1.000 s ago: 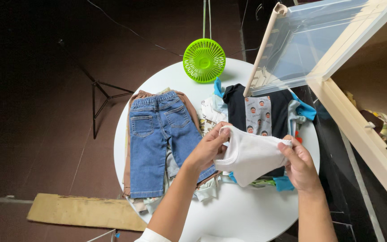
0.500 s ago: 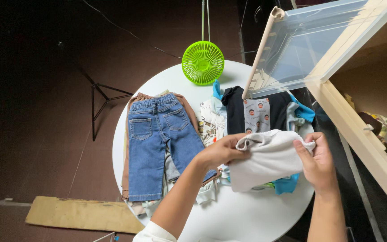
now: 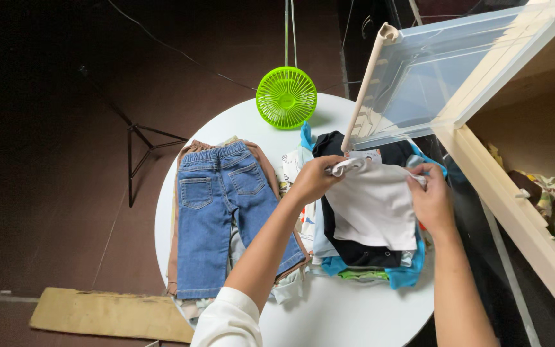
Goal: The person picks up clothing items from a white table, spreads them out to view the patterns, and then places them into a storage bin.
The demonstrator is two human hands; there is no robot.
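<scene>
Pinching the white baby garment (image 3: 375,205) by its upper edge, I have my left hand (image 3: 316,178) closed on its bunched left corner and my right hand (image 3: 429,199) closed on its right corner, fingers pressed together on the cloth at both ends. The garment is spread flat between my hands and lies on top of the stack of folded clothes (image 3: 354,254), covering most of the black shirt (image 3: 348,247) beneath it; blue and green layers show at the stack's near edge. That stack sits on the right part of the round white table (image 3: 348,308). To the left of the stack, also on the table, a pair of small blue jeans (image 3: 216,218) lies flat over a brown garment (image 3: 173,244). Beyond the stack, at the table's far edge, is a bright green round fan (image 3: 286,97). Just above the stack, a clear plastic drawer (image 3: 419,71) juts out from a cream cabinet (image 3: 515,193) to the stack's right.
</scene>
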